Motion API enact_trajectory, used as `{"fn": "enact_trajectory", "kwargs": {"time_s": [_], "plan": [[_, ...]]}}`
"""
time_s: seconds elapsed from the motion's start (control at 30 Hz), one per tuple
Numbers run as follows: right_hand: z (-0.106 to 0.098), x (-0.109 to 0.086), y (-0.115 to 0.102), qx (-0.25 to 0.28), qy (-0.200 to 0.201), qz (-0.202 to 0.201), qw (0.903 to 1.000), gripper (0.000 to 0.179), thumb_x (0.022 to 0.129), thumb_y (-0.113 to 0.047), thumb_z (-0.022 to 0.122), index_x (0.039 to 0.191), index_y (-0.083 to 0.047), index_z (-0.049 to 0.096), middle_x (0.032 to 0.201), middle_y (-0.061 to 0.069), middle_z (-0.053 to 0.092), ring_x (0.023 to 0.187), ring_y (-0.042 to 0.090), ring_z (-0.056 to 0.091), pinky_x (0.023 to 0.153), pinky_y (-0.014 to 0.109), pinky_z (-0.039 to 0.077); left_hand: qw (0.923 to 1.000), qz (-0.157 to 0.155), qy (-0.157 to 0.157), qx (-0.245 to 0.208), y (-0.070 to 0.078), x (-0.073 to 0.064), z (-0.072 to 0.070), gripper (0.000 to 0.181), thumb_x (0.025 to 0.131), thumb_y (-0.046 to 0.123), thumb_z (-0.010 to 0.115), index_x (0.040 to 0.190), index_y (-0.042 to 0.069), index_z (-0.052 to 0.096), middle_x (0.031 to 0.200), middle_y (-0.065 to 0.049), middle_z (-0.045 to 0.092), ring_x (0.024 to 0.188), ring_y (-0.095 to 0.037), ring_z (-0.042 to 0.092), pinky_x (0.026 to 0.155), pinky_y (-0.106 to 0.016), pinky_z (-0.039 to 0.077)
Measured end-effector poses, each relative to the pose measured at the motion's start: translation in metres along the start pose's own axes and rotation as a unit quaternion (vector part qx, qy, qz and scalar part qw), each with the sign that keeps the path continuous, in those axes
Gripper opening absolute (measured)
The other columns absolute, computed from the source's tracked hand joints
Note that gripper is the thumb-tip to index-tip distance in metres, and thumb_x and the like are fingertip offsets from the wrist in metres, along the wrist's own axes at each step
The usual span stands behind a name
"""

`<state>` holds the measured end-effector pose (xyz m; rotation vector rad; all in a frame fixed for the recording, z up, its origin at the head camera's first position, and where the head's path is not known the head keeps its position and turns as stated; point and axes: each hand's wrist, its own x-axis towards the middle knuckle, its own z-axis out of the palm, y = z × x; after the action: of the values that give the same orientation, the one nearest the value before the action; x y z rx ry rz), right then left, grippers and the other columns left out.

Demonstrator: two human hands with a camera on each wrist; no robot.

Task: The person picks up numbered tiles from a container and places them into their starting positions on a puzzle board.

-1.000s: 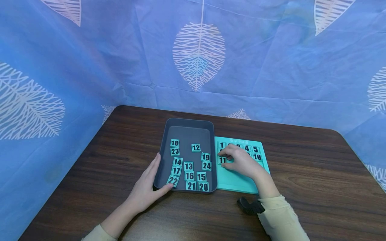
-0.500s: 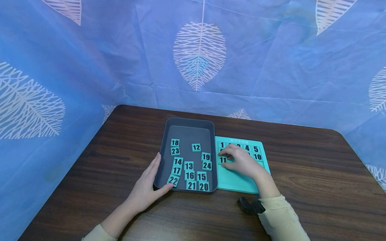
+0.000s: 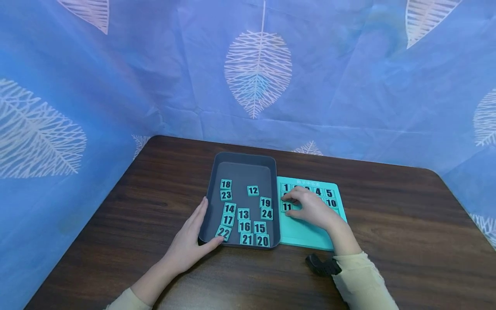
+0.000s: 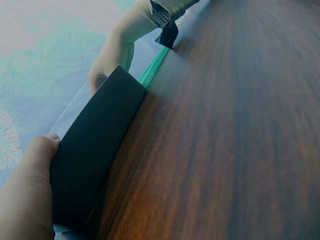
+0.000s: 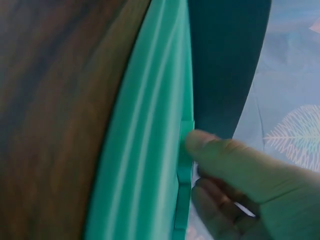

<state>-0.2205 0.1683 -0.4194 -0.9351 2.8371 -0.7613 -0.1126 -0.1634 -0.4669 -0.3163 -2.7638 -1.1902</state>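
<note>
My left hand [image 3: 186,245] lies at the near left corner of a dark grey tray [image 3: 246,170]. Its straight fingers run along the left wall, and in the left wrist view the thumb [image 4: 40,152] touches the near rim. Number tiles, such as the 12 tile [image 3: 253,190], lie loose in the tray. On a turquoise number puzzle board [image 3: 300,232], my right hand [image 3: 311,209] pinches the 11 tile [image 3: 286,207] between thumb and fingers, at the left of the third row. The hand hides part of the first two rows. The right wrist view shows the thumb [image 5: 202,142] against the tile's edge.
The tray stands right beside the board on a dark wooden table [image 3: 407,224]. A black strap [image 3: 322,265] is on the right wrist by the sleeve. Behind the table hangs a blue cloth [image 3: 333,77] with white leaf prints.
The head view has shifted very slightly. Both hands, the tray, the board and the tiles keep their places.
</note>
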Motion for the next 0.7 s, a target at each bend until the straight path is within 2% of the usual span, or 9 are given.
{"fn": "enact_trajectory", "kwargs": {"time_s": [0.13, 0.37, 0.53, 0.7], "plan": [[-0.007, 0.002, -0.006, 0.015, 0.013, 0.001, 0.9998, 0.036, 0.082, -0.013, 0.076, 0.116, -0.006, 0.067, 0.108, 0.006, 0.060, 0.090, 0.021, 0.055, 0.077, 0.039, 0.049, 1.0000, -0.003, 0.002, -0.002, 0.000, -0.001, 0.000, 0.097, 0.084, 0.057, 0.064, 0.155, 0.023, 0.008, 0.159, -0.001, 0.011, 0.143, -0.026, 0.017, 0.104, -0.058, 0.028], [-0.018, 0.023, -0.027, 0.029, 0.041, -0.065, 0.9966, 0.034, 0.085, -0.011, 0.073, 0.117, -0.004, 0.065, 0.110, 0.005, 0.059, 0.092, 0.023, 0.056, 0.078, 0.041, 0.050, 1.0000, -0.005, 0.007, -0.001, 0.001, 0.000, -0.002, 0.098, 0.083, 0.057, 0.065, 0.155, 0.022, 0.009, 0.159, -0.003, 0.012, 0.142, -0.029, 0.018, 0.104, -0.060, 0.028], [-0.012, 0.045, -0.039, 0.044, 0.029, -0.085, 0.9950, 0.033, 0.086, -0.013, 0.072, 0.117, -0.003, 0.065, 0.110, 0.006, 0.059, 0.093, 0.023, 0.057, 0.079, 0.041, 0.050, 0.9999, -0.004, 0.010, -0.004, 0.001, 0.000, -0.001, 0.098, 0.083, 0.057, 0.065, 0.155, 0.021, 0.009, 0.159, -0.003, 0.013, 0.142, -0.027, 0.018, 0.104, -0.059, 0.028], [0.001, 0.058, -0.041, 0.039, 0.008, -0.081, 0.9959, 0.035, 0.087, -0.012, 0.071, 0.120, -0.003, 0.063, 0.112, 0.007, 0.057, 0.094, 0.020, 0.056, 0.080, 0.036, 0.050, 0.9999, -0.015, 0.005, -0.005, 0.002, 0.000, -0.001, 0.098, 0.082, 0.058, 0.065, 0.155, 0.022, 0.010, 0.159, -0.001, 0.013, 0.142, -0.026, 0.018, 0.104, -0.058, 0.028]]}}
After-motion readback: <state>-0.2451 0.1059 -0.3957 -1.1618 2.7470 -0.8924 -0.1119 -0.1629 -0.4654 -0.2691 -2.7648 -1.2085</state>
